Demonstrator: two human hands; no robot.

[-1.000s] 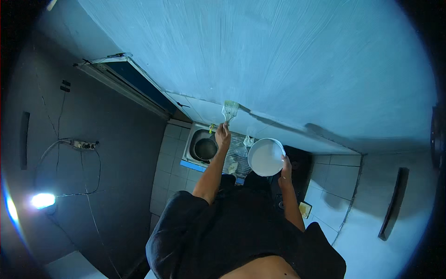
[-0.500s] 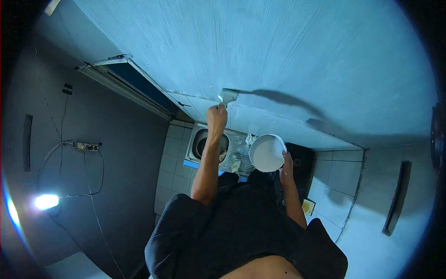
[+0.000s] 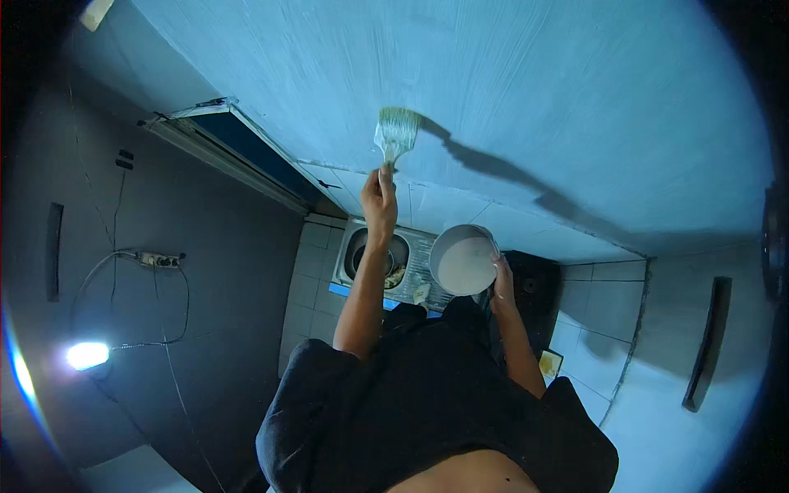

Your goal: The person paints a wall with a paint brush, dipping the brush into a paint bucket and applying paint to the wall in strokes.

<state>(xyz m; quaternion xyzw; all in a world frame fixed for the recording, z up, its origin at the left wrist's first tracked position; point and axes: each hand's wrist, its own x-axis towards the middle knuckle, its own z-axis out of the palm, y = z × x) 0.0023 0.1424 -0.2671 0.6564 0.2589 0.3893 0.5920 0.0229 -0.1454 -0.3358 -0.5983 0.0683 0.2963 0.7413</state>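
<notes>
head view: the left hand is up, fingers wrapped tight round the handle of a wide paintbrush, bristles pressed flat on the pale wall. just below and right of that brush, the right hand cups a white bowl from its far side, grip closed on the rim. under the bowl sits a metal sink. this looks like mid-stroke coating of the wall; next move likely calls for dragging the bristles along evenly, then dipping back into the bowl.
</notes>
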